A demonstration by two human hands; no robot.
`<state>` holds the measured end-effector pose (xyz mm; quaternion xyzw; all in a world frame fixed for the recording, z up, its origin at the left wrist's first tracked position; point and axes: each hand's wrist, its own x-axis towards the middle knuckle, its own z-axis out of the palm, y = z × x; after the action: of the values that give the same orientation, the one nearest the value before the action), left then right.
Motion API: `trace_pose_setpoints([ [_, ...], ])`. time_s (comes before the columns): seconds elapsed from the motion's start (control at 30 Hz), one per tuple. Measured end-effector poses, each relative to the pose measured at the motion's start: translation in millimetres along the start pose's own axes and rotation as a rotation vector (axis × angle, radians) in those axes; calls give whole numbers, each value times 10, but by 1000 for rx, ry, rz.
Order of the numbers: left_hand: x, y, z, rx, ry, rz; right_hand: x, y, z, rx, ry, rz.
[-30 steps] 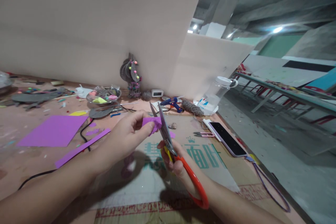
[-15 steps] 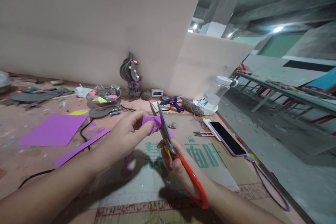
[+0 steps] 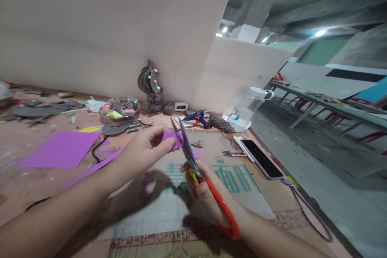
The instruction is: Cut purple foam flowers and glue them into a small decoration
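Note:
My left hand pinches a small purple piece of craft sheet between thumb and fingers. Held in my right hand is a pair of scissors with red-orange handles and a bit of yellow near the pivot. Their blades are slightly apart and point away from me, right at the piece's right edge. A translucent sheet with green lettering lies beneath both hands. On the left are a larger purple sheet and a long purple strip, partly hidden by my left forearm.
Along the back stand a metal bowl of scraps, a grey ornament with coloured balls, a blue glue gun, a yarn bundle and a clear jug. Thread snips and a phone lie at the right.
My left hand has shifted slightly left and up with the purple piece, its forearm covering more of the strip. The scissors have barely moved.

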<state>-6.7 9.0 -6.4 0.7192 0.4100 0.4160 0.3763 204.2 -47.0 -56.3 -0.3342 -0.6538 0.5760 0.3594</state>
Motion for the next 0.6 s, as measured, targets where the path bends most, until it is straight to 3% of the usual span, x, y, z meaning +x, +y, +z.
trace_pose_setpoints([
  [0.6, 47, 30, -78, 45, -4, -26, 40, -19, 12, 3, 8, 49],
])
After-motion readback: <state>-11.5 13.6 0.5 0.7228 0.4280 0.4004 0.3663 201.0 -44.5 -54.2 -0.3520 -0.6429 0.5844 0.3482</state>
